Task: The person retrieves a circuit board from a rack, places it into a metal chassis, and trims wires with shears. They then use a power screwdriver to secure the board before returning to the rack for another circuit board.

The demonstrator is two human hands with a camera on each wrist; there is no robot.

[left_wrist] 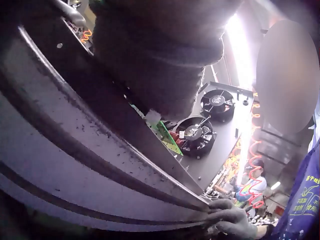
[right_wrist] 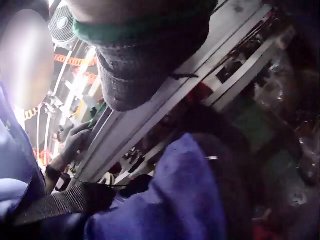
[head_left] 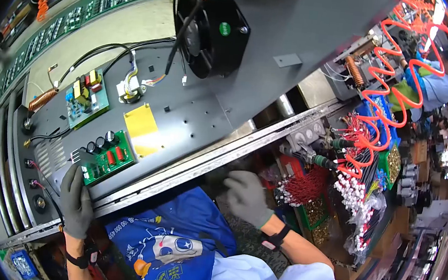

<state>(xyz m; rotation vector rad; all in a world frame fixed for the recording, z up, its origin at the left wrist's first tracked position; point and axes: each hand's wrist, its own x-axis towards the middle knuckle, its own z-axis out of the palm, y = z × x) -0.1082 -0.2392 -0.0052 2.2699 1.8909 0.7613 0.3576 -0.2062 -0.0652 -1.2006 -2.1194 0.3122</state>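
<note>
Beside the near-left corner of the green circuit board, resting with the gloved left hand, fingers nearly straight and close together, no grip to be seen; impossible to tell whether touching the board's edge. On the near side of the aluminium rail, hovering with the right hand, fingers loosely bent, nothing visibly held.

Judging by the pose, probably busy positioning the board, which lies components-up on the grey metal panel, close to its near edge; unclear whether fastened. Next, likely calling for steadying it squarely with the left and bringing a screw or lead with the right.

Farther out, just beside the board, a yellow sheet; beyond, a second circuit board and a black axial fan. On the fan, a round green sticker, apparently reading "RoHS". On the blue apron, upside-down white digits and yellow characters, too small to read surely. Off to the right, red wire leads, with no legible label.
</note>
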